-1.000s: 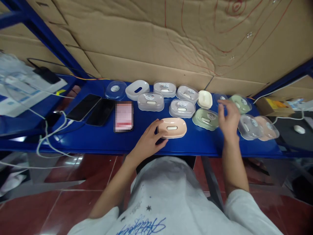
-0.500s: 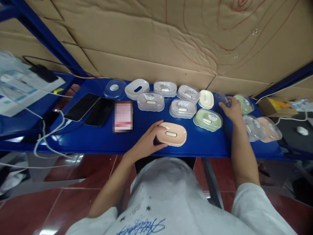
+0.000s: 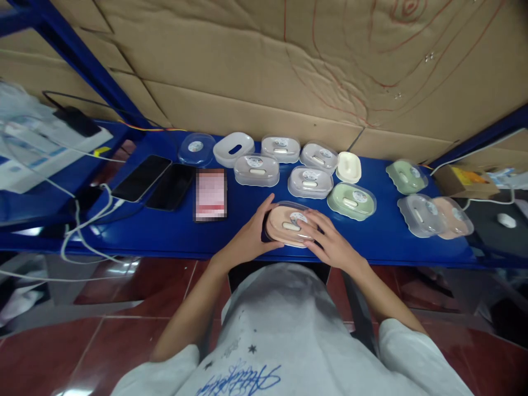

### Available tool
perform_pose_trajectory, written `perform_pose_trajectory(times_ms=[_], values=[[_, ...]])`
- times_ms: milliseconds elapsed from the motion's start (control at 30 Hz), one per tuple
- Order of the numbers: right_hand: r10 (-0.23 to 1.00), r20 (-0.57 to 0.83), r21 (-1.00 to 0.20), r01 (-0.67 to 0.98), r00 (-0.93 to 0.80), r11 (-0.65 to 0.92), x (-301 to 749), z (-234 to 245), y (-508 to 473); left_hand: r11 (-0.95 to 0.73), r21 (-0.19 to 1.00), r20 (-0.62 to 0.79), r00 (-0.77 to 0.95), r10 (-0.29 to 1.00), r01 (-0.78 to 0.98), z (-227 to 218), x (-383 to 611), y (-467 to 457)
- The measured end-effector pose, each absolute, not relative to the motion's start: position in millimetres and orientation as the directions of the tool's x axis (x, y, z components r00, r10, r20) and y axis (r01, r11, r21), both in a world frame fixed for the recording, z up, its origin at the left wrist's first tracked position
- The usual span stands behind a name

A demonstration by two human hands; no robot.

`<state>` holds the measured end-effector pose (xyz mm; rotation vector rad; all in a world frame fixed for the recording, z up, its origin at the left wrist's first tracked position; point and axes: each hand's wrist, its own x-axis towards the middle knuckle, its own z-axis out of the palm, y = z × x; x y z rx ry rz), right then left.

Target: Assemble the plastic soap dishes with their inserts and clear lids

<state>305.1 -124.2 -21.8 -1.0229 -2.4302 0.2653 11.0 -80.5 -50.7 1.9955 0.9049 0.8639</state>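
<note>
A peach soap box (image 3: pixel 280 224) lies near the front edge of the blue table, with a clear lid (image 3: pixel 297 208) bearing a round sticker over it. My left hand (image 3: pixel 253 231) grips the box's left end between thumb and fingers. On the right side, my right hand (image 3: pixel 328 239) has its fingers closed on the clear lid. Whether the lid is fully seated cannot be made out. Just behind stand a lidded green soap box (image 3: pixel 350 202) and a lidded pale soap box (image 3: pixel 310 183).
More lidded boxes, a cream dish (image 3: pixel 348 167), an open white box (image 3: pixel 234 149) and a spare clear lid (image 3: pixel 195 150) line the back. Phones (image 3: pixel 170 187) and white cables lie left. A green box (image 3: pixel 406 177) and a grey box (image 3: pixel 422 215) stand right.
My right hand has come from the back right to the peach soap box, bringing a clear lid onto it. My left hand stays on the box.
</note>
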Motion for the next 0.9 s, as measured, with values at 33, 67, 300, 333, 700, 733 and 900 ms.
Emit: perform_pose_trajectory(times_ms=[33,67,300,333,700,733,900], values=[[0.699,0.360,-0.346,0.608,-0.618,0.715,303.2,-23.8,-122.0,-0.456,0.839,0.262,0.514,0.816,0.296,-51.4,11.1,-80.5],[0.687,0.364,-0.335,0.600,-0.629,0.727,302.6,-25.4,-120.2,-0.458,0.838,0.264,0.512,0.817,0.298,-51.9,11.2,-80.5],[0.670,0.369,-0.284,0.609,-0.643,0.741,304.2,-28.8,-123.8,-0.486,0.811,0.253,0.555,0.792,0.324,-48.4,9.7,-80.4],[0.687,0.360,-0.285,0.626,-0.632,0.726,304.0,-29.1,-124.3,-0.492,0.808,0.253,0.562,0.787,0.325,-47.3,9.5,-80.5],[0.661,0.611,-0.190,0.731,-0.435,0.656,333.9,-4.9,-128.4,-0.506,0.809,0.321,0.497,0.806,0.298,-43.8,11.8,-86.2],[0.660,0.669,-0.170,0.794,-0.342,0.584,348.3,4.9,-123.6,-0.495,0.821,0.323,0.484,0.813,0.285,-43.5,12.6,-86.9],[0.736,0.665,-0.235,0.971,0.128,0.044,443.0,35.0,-63.4,-0.541,0.788,0.408,0.410,0.816,0.294,-25.6,13.1,-85.6]])
